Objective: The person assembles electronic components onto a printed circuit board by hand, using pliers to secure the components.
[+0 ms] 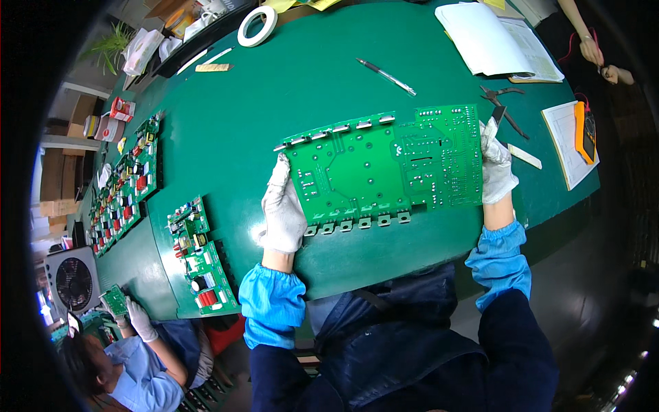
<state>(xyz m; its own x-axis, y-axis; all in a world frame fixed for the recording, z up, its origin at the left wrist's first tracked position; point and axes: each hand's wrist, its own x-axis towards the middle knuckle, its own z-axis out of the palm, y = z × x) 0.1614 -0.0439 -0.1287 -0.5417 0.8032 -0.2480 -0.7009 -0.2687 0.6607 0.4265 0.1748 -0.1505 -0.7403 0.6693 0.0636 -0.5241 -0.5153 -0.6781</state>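
Observation:
Between my two white-gloved hands is a large green circuit board (384, 165), its soldered side facing up. Rows of metal-tabbed parts stick out along its far and near edges at the left. My left hand (283, 213) grips the board's left end, thumb on the edge, the other fingers hidden beneath. At the other end my right hand (498, 165) holds the right edge, with its fingers partly behind the board. A pair of pliers (504, 110) lies just beyond my right hand, and a white strip (525, 156) rests beside it.
Populated circuit boards (202, 257) stand at the left, with more boards (127, 189) behind. A pen (386, 76), tape roll (257, 27), papers (480, 41) and an orange meter (585, 132) lie on the green table (226, 137). A co-worker (130, 371) handles a small board at lower left.

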